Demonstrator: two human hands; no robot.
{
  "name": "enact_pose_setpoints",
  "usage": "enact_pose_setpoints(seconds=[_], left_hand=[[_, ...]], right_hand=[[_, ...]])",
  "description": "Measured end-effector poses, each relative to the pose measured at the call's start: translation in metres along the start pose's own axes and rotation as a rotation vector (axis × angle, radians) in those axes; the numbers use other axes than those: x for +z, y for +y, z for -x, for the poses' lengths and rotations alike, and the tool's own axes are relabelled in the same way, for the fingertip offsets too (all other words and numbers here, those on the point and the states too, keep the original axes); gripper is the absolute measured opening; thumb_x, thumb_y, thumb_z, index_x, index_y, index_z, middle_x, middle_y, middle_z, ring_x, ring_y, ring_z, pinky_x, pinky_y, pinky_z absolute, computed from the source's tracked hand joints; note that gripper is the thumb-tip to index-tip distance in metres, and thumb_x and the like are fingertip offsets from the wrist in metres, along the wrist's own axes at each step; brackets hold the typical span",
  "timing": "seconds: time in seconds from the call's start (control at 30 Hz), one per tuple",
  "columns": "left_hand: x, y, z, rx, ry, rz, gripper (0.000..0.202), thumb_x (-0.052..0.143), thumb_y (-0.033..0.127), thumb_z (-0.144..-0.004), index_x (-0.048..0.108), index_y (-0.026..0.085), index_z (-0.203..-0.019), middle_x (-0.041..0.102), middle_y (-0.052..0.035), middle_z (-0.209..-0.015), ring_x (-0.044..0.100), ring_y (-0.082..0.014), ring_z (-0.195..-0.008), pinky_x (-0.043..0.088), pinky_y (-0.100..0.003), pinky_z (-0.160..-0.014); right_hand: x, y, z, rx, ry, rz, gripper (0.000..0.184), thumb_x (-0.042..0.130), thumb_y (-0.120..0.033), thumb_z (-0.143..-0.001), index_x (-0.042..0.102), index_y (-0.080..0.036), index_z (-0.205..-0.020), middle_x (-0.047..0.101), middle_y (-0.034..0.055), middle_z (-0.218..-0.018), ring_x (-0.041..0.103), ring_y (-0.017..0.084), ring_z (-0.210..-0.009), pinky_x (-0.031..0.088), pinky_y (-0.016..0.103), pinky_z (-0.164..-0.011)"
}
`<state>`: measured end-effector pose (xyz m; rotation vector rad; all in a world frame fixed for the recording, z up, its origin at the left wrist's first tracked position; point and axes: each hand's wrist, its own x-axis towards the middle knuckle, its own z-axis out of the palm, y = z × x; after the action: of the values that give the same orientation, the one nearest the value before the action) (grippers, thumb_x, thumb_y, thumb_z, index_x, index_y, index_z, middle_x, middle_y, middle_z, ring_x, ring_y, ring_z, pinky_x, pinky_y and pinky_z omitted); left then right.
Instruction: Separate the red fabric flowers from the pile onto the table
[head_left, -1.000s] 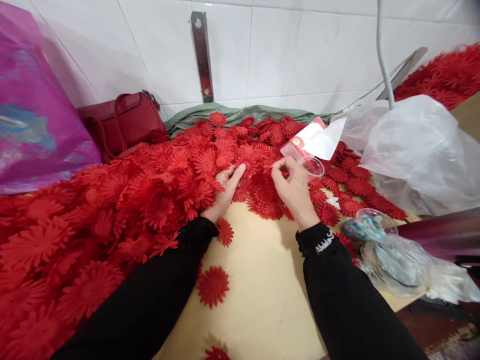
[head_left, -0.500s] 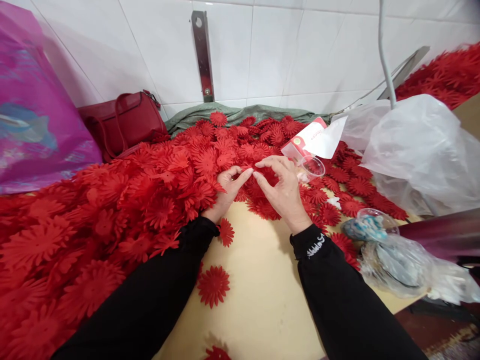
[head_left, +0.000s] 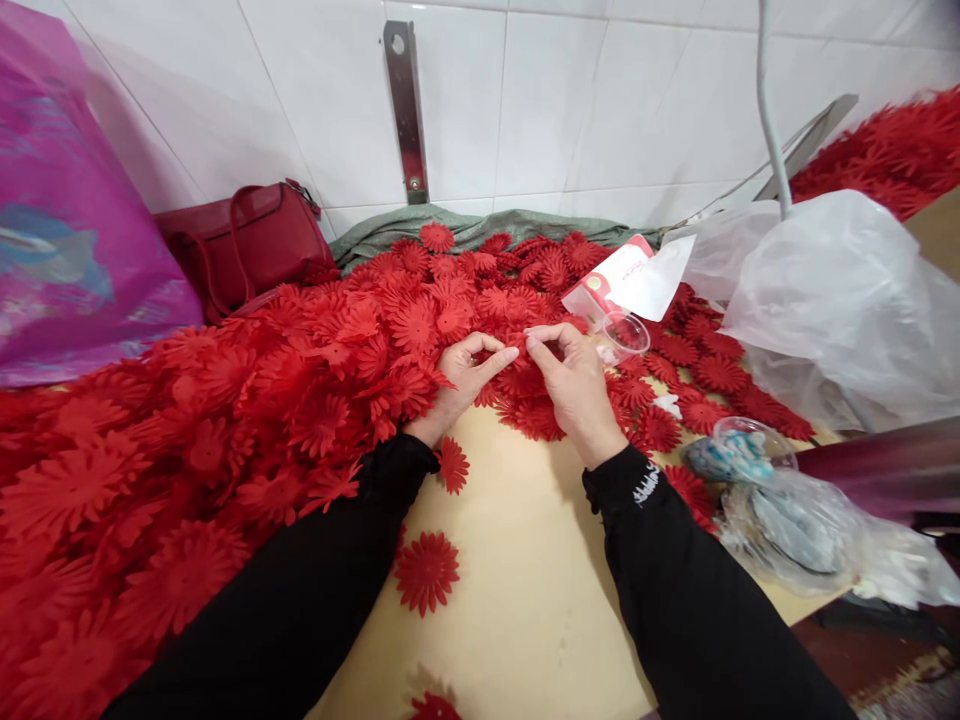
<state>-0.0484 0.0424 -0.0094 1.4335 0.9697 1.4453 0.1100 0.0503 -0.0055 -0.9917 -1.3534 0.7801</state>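
A big heap of flat red fabric flowers (head_left: 247,400) covers the left and back of the tan table (head_left: 517,580). My left hand (head_left: 459,385) rests on the heap's near edge, thumb and forefinger curled toward my right hand (head_left: 574,385). The two hands' fingertips nearly meet over the red flowers, both in a pinch. What they pinch is too small to make out. A small clear plastic cup (head_left: 624,332) lies just right of my right hand. Black sleeves cover both arms.
A red handbag (head_left: 244,240) and a pink bag (head_left: 60,220) stand at the back left. Clear plastic bags (head_left: 832,300) pile up on the right, with a white and red packet (head_left: 634,275). Loose flowers (head_left: 426,570) lie on the bare table.
My right hand moved left from beside the cup to meet my left hand, then its fingers closed into a pinch. My left hand's fingers curled in slightly.
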Motion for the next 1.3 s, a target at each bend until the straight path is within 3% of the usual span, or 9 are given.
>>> enact_pose_setpoints(seconds=[0.17,0.27,0.37,0.43,0.57,0.77,0.9,1.13,1.3], left_hand=[[0.0,0.001,0.002,0.006,0.006,-0.033,0.03,0.08,0.044,-0.079,0.066,0.018,-0.072,0.063,0.0014,-0.075,0.054,-0.0128,-0.073,0.045,-0.027,-0.077],[0.001,-0.004,0.002,0.019,0.003,-0.031,0.027,0.086,0.04,-0.074,0.071,0.019,-0.083,0.071,-0.0021,-0.089,0.062,-0.0155,-0.084,0.049,-0.029,-0.086],[0.001,-0.009,0.002,0.031,-0.027,0.004,0.044,0.093,0.038,-0.065,0.074,0.018,-0.099,0.074,-0.0069,-0.108,0.066,-0.0191,-0.097,0.051,-0.032,-0.093],[0.002,-0.009,0.001,0.0,0.001,0.055,0.047,0.09,0.046,-0.07,0.075,0.018,-0.105,0.074,-0.0079,-0.111,0.067,-0.0197,-0.099,0.051,-0.033,-0.094],[0.001,-0.003,0.001,-0.045,0.03,0.157,0.041,0.073,0.057,-0.085,0.076,0.018,-0.097,0.075,-0.0052,-0.1,0.066,-0.0181,-0.095,0.051,-0.032,-0.094],[-0.001,-0.001,0.001,-0.043,0.052,0.108,0.029,0.081,0.044,-0.078,0.073,0.017,-0.083,0.071,0.0,-0.085,0.06,-0.0138,-0.082,0.048,-0.027,-0.085],[-0.002,-0.007,-0.002,-0.036,0.066,0.134,0.03,0.082,0.044,-0.077,0.069,0.017,-0.078,0.065,0.0024,-0.079,0.056,-0.0118,-0.077,0.045,-0.025,-0.08],[-0.004,-0.007,-0.002,-0.02,0.071,0.077,0.04,0.08,0.05,-0.079,0.06,0.017,-0.068,0.053,0.0047,-0.069,0.045,-0.0099,-0.068,0.04,-0.024,-0.071],[-0.001,-0.001,-0.001,0.025,0.009,0.035,0.038,0.078,0.053,-0.079,0.068,0.018,-0.074,0.062,0.0012,-0.076,0.052,-0.0131,-0.075,0.045,-0.027,-0.078]], right_hand=[[-0.013,0.002,-0.009,-0.033,0.154,0.023,0.01,0.065,-0.031,-0.089,0.061,-0.023,-0.092,0.064,0.0008,-0.091,0.061,0.017,-0.085,0.051,0.036,-0.088],[-0.013,-0.005,-0.009,-0.115,0.137,0.043,0.01,0.064,-0.031,-0.091,0.059,-0.024,-0.097,0.064,0.0026,-0.099,0.061,0.018,-0.089,0.052,0.037,-0.089],[-0.007,-0.012,-0.006,-0.156,0.088,0.038,0.013,0.065,-0.028,-0.09,0.059,-0.025,-0.101,0.064,0.0047,-0.106,0.062,0.02,-0.095,0.053,0.039,-0.091],[-0.003,-0.015,-0.004,-0.155,0.03,0.017,0.018,0.067,-0.026,-0.088,0.058,-0.025,-0.104,0.064,0.0049,-0.108,0.063,0.019,-0.094,0.054,0.038,-0.091],[0.0,-0.012,-0.002,-0.188,-0.097,0.032,0.025,0.068,-0.021,-0.087,0.056,-0.025,-0.109,0.063,0.0042,-0.112,0.063,0.017,-0.088,0.056,0.034,-0.085],[0.003,-0.012,0.005,-0.331,-0.151,0.237,0.032,0.066,-0.016,-0.089,0.055,-0.026,-0.117,0.061,0.0064,-0.119,0.063,0.018,-0.091,0.056,0.035,-0.077],[0.005,-0.022,0.009,-0.433,-0.155,0.337,0.024,0.063,-0.013,-0.092,0.061,-0.025,-0.112,0.059,0.0092,-0.121,0.061,0.024,-0.109,0.057,0.042,-0.09],[0.004,-0.018,0.006,-0.241,-0.139,0.232,0.006,0.071,-0.025,-0.09,0.072,-0.022,-0.095,0.065,0.0086,-0.114,0.063,0.023,-0.112,0.054,0.043,-0.099],[0.002,-0.01,0.003,-0.017,-0.16,-0.066,0.008,0.073,-0.03,-0.086,0.068,-0.023,-0.084,0.071,0.0031,-0.1,0.065,0.019,-0.096,0.051,0.038,-0.093]])
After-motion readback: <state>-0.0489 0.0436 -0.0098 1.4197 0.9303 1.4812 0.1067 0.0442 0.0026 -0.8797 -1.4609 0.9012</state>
